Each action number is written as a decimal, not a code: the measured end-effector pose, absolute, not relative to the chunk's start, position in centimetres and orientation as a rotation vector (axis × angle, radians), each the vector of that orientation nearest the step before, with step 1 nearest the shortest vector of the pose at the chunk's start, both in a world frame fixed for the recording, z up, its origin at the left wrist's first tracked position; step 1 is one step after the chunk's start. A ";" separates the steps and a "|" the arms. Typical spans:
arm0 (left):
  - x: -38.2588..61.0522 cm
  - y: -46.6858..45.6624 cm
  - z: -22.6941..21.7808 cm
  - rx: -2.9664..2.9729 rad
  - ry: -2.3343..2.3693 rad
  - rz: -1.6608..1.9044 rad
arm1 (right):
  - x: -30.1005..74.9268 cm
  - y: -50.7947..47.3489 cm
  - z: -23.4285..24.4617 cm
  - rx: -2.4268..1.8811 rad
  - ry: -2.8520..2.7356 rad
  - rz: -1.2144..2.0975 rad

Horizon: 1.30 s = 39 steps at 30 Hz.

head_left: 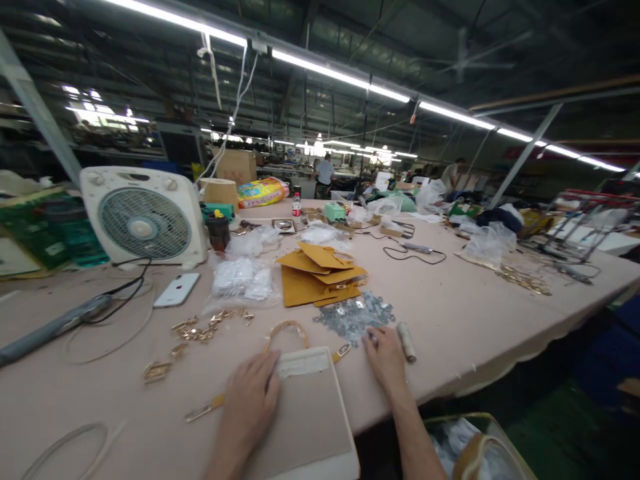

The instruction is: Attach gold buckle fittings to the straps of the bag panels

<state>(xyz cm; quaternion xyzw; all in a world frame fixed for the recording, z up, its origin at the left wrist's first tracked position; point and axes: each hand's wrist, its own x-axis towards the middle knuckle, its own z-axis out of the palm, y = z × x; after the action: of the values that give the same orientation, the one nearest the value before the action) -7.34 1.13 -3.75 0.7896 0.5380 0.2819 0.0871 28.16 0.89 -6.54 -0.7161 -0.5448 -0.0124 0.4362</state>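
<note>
- Far to the left of the fingers: a grey hose [55,327] lies across the table [475,320]. Behind it stand a white box fan [143,217] and a white phone [176,290].
- Just up and left of the left fingertips: a scatter of gold buckles [200,330]. A loose strap end with gold fittings [205,410] lies beside the left wrist.
- The left hand [250,400] lies palm down, fingers extended and close together. They rest on the left edge of the beige panel [310,413] and grip nothing; as I read it, they are pinning the panel flat.
- The panel sits between the two hands at the near table edge. Its tan handle loop [285,327] arches just beyond the left fingertips, and a gold clasp [343,350] lies at the loop's right end.
- The right hand [385,357] has its fingers curled forward, tips touching the near edge of the pile of small silver pieces [355,317]. I cannot tell whether they are closed on one.
- Just right of those fingers: a small pale roll [406,341]. Well beyond the pile: stacked tan leather cut-outs [320,273].
- The step in hand looks like picking hardware from the pile for the panel. Lifting one thin piece free calls for a fine fingertip pinch while the left hand keeps the panel in place.
</note>
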 end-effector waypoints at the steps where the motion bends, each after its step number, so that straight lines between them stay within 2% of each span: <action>1: -7.3 0.9 -3.5 2.349 1.596 0.849 | 28.1 1.0 -6.7 -1.788 -1.381 -0.034; 11: -7.3 -0.1 -2.6 2.258 1.550 0.972 | 27.7 0.3 -6.5 -1.827 -1.343 0.058; 17: -7.1 -0.8 -2.2 2.238 1.522 1.050 | 26.8 -0.8 -5.5 -1.690 -1.284 0.091; 19: -7.1 -1.0 -1.9 2.238 1.507 1.048 | 26.1 -1.1 -5.3 -1.618 -1.201 0.190; 24: -7.0 -1.1 -1.9 2.232 1.515 1.040 | 22.0 -2.0 -4.1 -1.381 -1.028 0.674; 29: -6.7 -1.0 -2.2 2.249 1.570 1.039 | 15.8 -1.6 -1.0 -1.260 -1.360 0.940; 39: -6.7 -1.1 -2.0 2.254 1.567 1.108 | 12.0 0.3 -0.6 -1.341 -1.692 0.891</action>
<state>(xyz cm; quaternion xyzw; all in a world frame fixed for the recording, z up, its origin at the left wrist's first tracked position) -6.68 -1.08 -1.97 0.7583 0.5271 0.3728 0.0908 11.98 0.32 -0.63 -0.5282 -0.6663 0.3510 0.3921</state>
